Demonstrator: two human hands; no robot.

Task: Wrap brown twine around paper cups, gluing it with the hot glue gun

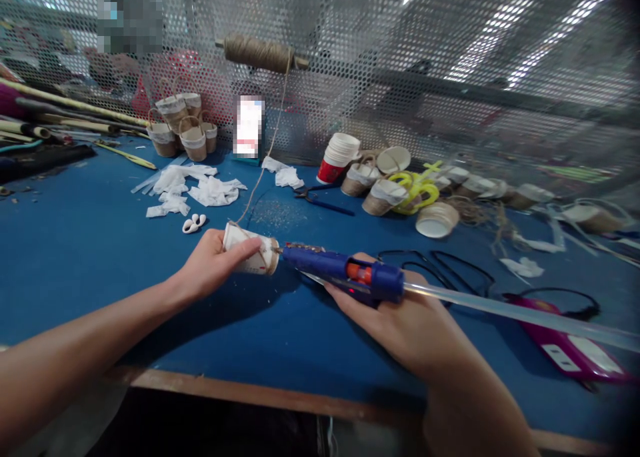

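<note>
My left hand (213, 263) is closed around a white paper cup (245, 260) lying on its side above the table. Brown twine (260, 173) is wound at the cup's right end and runs up to a spool (257, 52). In my right hand (405, 330) is a blue hot glue gun (325, 267), with a long clear glue stick (500, 311) sticking out of its back. The gun's nozzle points left and meets, or nearly meets, the twine-wrapped end of the cup. A small red light glows on the gun's side.
Twine-covered baskets (194, 142) stand at the back left, near white fabric scraps (215, 191) and white earbuds (194, 223). Pliers (325, 201), stacked cups (340, 157) and yellow-handled scissors (415, 190) lie behind the gun. A magenta power strip (570, 343) sits at right, with a black cord.
</note>
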